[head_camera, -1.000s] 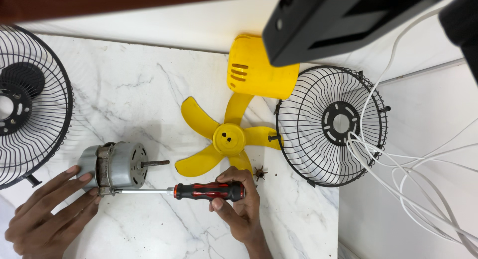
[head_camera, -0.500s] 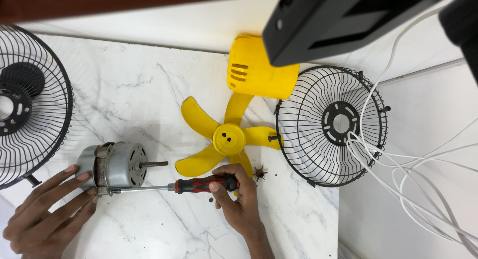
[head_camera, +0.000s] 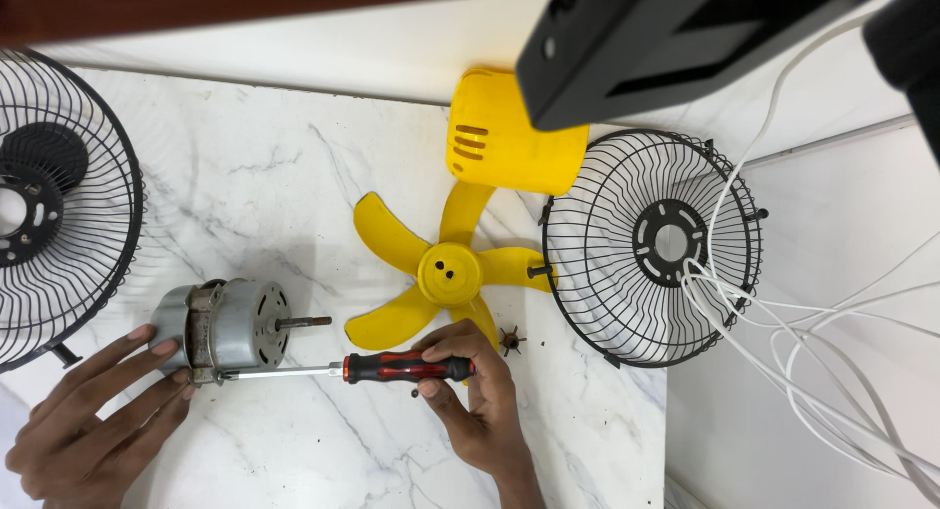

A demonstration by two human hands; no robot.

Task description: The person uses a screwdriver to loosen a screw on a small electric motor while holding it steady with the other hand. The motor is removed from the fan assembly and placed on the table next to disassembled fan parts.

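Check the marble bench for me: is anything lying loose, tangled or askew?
Two things stand out. A small dark star-shaped part lies loose on the white marble bench, between the yellow plastic fan blade and the black wire fan guard. A tangle of white cables drapes over that guard's right side and off the bench.

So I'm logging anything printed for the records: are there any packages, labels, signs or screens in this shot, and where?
None in view. The marble table holds only bare fan parts: the metal motor steadied by the left hand, the red and black screwdriver in the right hand, the yellow fan blade, a yellow housing and two black wire grilles.
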